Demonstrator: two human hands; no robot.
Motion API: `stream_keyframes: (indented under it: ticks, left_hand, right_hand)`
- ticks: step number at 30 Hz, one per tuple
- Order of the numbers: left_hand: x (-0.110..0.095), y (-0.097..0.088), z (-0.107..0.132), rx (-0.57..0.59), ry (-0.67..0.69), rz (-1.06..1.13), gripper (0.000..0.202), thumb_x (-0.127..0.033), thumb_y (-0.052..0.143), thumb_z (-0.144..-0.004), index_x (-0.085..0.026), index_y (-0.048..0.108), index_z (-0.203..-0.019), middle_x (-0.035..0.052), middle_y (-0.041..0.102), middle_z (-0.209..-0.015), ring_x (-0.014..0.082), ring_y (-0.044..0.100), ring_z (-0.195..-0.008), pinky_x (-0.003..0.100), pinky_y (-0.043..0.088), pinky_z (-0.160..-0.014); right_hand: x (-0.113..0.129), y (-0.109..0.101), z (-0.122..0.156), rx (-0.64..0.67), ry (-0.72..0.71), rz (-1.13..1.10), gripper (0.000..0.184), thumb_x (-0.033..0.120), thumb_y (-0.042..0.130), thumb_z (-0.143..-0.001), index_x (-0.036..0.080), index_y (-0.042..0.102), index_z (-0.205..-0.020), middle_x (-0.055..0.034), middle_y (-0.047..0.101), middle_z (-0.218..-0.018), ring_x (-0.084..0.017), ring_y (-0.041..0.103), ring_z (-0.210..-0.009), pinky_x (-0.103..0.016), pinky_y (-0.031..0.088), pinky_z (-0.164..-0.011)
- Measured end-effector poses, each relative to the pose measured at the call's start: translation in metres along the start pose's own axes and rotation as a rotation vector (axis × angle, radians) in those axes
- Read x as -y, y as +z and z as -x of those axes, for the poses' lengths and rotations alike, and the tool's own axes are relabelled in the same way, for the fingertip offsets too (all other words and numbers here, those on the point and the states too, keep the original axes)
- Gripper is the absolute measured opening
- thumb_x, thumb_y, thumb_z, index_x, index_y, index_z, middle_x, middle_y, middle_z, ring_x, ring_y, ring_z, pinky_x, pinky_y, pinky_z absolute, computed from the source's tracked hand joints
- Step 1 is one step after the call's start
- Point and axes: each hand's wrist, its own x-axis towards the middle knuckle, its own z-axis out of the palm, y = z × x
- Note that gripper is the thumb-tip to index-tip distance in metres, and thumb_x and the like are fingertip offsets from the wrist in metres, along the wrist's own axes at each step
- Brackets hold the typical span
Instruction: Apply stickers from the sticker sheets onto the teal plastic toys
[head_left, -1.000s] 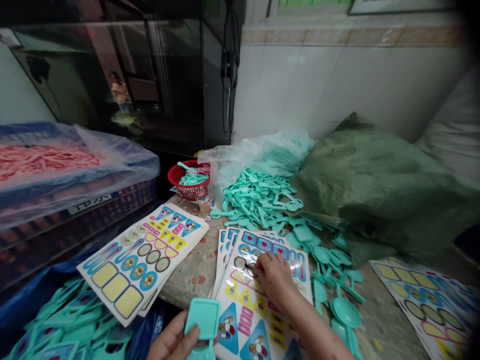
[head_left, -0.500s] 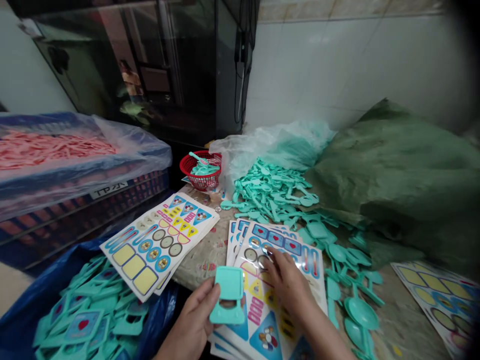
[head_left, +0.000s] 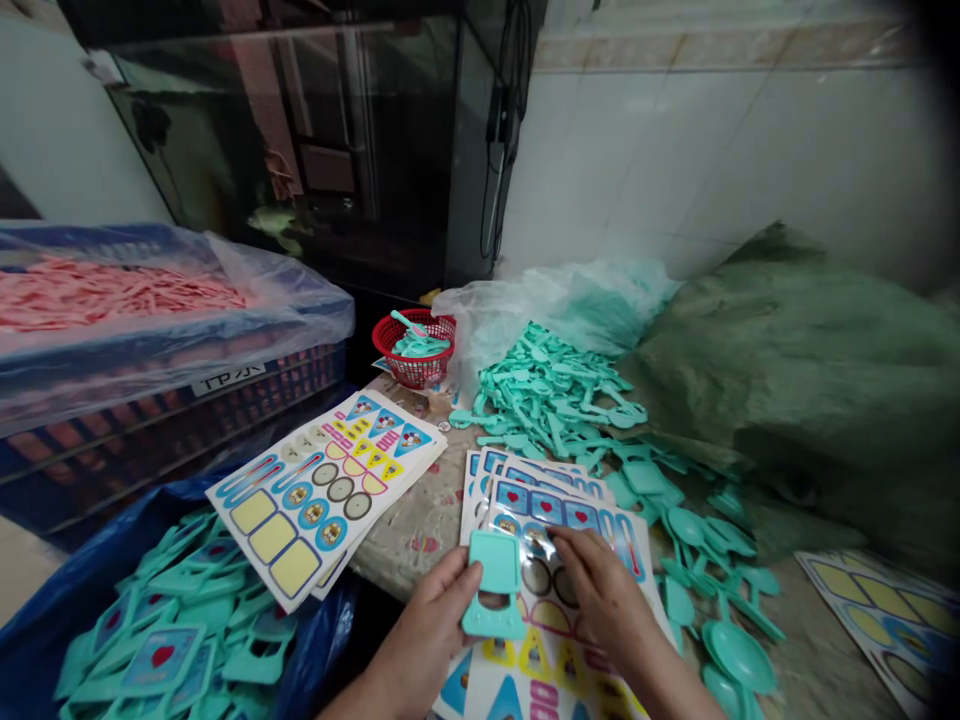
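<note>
My left hand point(head_left: 431, 625) grips a turquoise plastic toy piece point(head_left: 494, 575) by its left edge, thumb on top. The piece has a square recessed panel above a cut-out and a wider base; no sticker shows on it. It is held just over the top sticker sheet point(head_left: 551, 615) of a fanned stack. Over the same sheet, my right hand point(head_left: 600, 590) has its fingertips pressed together near the round stickers. Whatever may be between those fingertips is hidden. Heart stickers point(head_left: 546, 506) run along the sheet's far edge.
Another sticker stack point(head_left: 330, 490) overhangs a blue bag point(head_left: 315, 650) of turquoise pieces, some with heart stickers. Loose turquoise parts point(head_left: 547, 385) are heaped behind, beside a red basket point(head_left: 416, 372) and green sack point(head_left: 810, 390). A blue crate point(head_left: 300, 375) with pink parts stands left.
The top sticker sheet has slid towards me and turned slightly. My right hand's fingertips have drawn together on it. My left hand has moved right with the toy piece. The view has shifted a little.
</note>
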Motion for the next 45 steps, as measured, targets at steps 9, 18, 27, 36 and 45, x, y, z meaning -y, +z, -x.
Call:
stream_keyframes:
  ticks: [9,18,27,36,45]
  left_hand:
    - [-0.002,0.011,-0.019,0.04,-0.016,0.049,0.031,-0.025,0.055,-0.084,-0.014,0.053,-0.113,0.0121,0.069,-0.095,0.0253,0.065,-0.087,0.046,0.049,-0.081]
    - [0.002,0.004,-0.026,0.048,-0.051,0.034,0.035,-0.026,0.055,-0.084,-0.014,0.05,-0.116,0.0138,0.069,-0.097,0.0256,0.066,-0.085,0.043,0.049,-0.08]
    - [0.004,0.002,-0.026,-0.006,-0.071,0.077,0.033,-0.029,0.064,-0.078,-0.019,0.057,-0.108,0.0102,0.067,-0.104,0.0236,0.063,-0.096,0.036,0.048,-0.084]
    - [0.0,0.001,-0.029,0.02,-0.07,0.057,0.031,-0.025,0.058,-0.082,-0.02,0.055,-0.113,0.0107,0.063,-0.114,0.024,0.062,-0.099,0.038,0.049,-0.082]
    - [-0.003,0.005,-0.03,-0.02,-0.081,0.032,0.031,-0.025,0.061,-0.079,-0.018,0.058,-0.108,0.009,0.066,-0.097,0.0218,0.063,-0.084,0.039,0.051,-0.077]
  right_hand:
    - [0.006,0.004,-0.034,-0.066,0.04,-0.071,0.024,0.041,0.041,-0.086,0.021,0.054,-0.089,-0.0039,0.064,-0.086,-0.019,0.059,-0.079,-0.029,0.046,-0.073]
    - [-0.001,-0.003,-0.033,-0.064,0.102,-0.068,0.036,0.045,0.039,-0.083,0.021,0.064,-0.092,-0.0075,0.068,-0.096,-0.023,0.06,-0.094,-0.032,0.045,-0.082]
    - [-0.001,0.015,-0.046,-0.086,0.177,0.131,0.016,0.036,0.042,-0.083,0.024,0.052,-0.078,-0.0027,0.062,-0.082,-0.022,0.058,-0.077,-0.031,0.04,-0.065]
    - [0.014,0.018,-0.045,-0.032,0.189,0.251,0.016,0.032,0.036,-0.086,0.024,0.049,-0.08,-0.0041,0.059,-0.089,-0.021,0.057,-0.08,-0.03,0.036,-0.063]
    - [0.012,0.015,-0.045,0.03,0.175,0.272,0.015,0.03,0.038,-0.085,0.024,0.05,-0.079,-0.0024,0.062,-0.08,-0.018,0.056,-0.068,-0.027,0.033,-0.057]
